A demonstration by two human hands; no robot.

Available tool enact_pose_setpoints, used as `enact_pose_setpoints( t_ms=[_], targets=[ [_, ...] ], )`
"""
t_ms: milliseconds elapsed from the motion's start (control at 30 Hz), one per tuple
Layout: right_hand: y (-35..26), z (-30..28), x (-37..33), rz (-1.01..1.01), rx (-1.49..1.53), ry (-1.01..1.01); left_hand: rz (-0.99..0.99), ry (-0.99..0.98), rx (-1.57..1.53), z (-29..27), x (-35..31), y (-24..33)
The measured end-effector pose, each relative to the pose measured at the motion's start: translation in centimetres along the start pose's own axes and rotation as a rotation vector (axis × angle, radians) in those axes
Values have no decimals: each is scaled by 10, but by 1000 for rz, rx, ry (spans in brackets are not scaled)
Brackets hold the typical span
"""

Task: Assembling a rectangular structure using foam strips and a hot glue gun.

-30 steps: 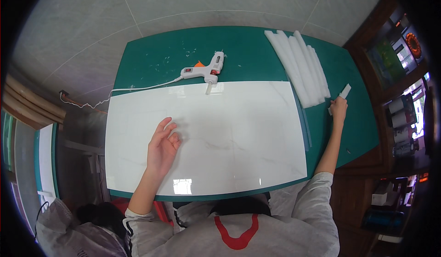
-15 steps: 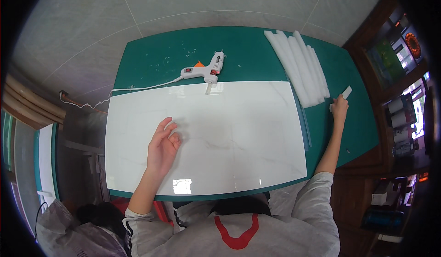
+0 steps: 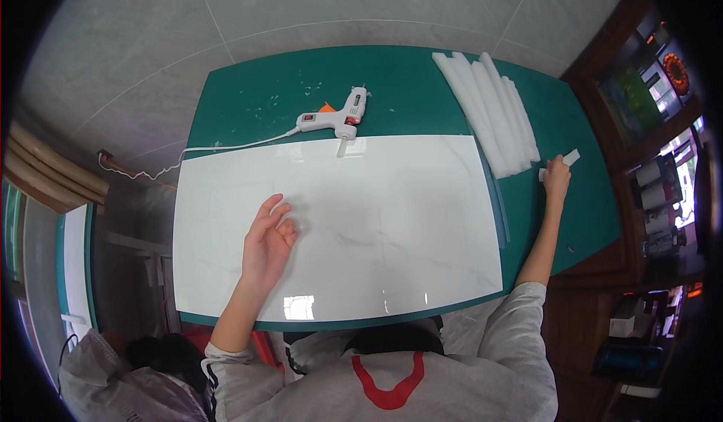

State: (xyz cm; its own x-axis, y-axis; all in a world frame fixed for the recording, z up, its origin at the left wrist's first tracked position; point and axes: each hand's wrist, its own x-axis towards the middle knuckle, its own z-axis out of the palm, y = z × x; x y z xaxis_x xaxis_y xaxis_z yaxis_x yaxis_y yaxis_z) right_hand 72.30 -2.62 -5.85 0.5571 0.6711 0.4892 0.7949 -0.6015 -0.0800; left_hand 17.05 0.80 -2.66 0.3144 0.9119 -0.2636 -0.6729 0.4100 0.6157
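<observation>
My left hand (image 3: 266, 245) hovers over the left half of a glossy white panel (image 3: 407, 218) with faint grey veining. Its palm is turned partly up, the fingers loosely curled and apart, with nothing in them. Out at the right side of the green tabletop, my right hand (image 3: 556, 177) closes on a small white strip (image 3: 572, 157). One end of it sticks out beyond the fingers, and a white bit also shows at the hand's left side. Just left of that hand lie several long white foam strips (image 3: 493, 117), side by side.
A white glue gun (image 3: 350, 109) with an orange trigger lies behind the panel, its clear glue stick (image 3: 342, 147) reaching over the panel's edge. Its white cord (image 3: 241, 147) runs left to the wall. Green table (image 3: 407, 68) surrounds the panel; a wooden cabinet (image 3: 602, 60) stands at right.
My right hand has shifted very slightly nearer with the white strip, which has tilted a little. My left hand stays in nearly the same place.
</observation>
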Motion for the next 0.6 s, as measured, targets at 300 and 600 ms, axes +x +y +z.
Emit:
enact_pose_setpoints(
  t_ms=[300,600],
  targets=[
    [-9,-5,-3,2,-5,3,8,30,8,2,-1,1],
    [-1,0,-2,-6,0,-7,3,24,7,1,-1,0]
  ],
)
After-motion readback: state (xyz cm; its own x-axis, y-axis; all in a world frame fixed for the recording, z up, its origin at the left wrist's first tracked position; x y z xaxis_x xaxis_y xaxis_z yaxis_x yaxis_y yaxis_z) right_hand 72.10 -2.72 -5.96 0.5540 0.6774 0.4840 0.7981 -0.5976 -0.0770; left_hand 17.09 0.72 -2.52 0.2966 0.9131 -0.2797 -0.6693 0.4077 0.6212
